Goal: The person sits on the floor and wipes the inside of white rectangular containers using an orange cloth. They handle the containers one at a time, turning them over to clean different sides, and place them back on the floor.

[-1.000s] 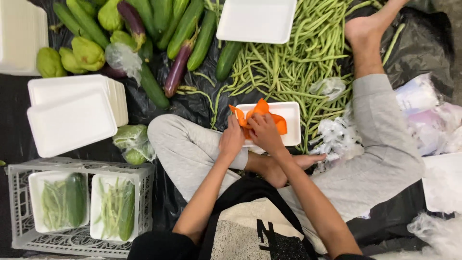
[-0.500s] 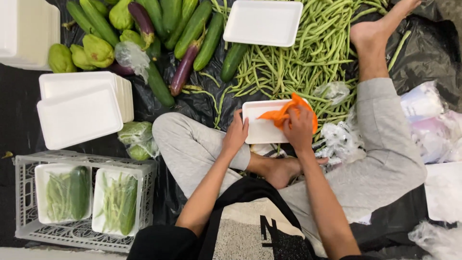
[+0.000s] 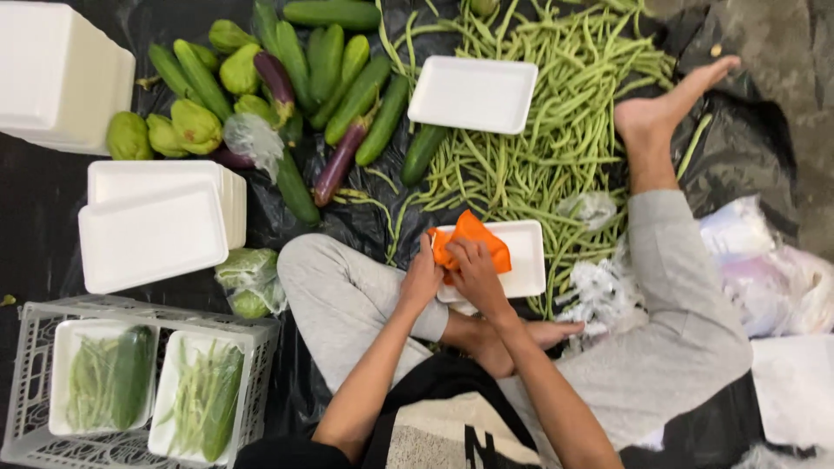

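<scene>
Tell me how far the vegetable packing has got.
Done: two filled trays sit in the grey crate. In hand: the left hand and right hand hold an orange cloth on a white tray. Left: the green beans, cucumbers and stacked empty trays.

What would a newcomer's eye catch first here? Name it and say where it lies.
The bright orange cloth, gripped by the left hand and right hand over a white foam tray at centre. Behind it spreads a heap of green beans, with cucumbers at upper left.
</scene>
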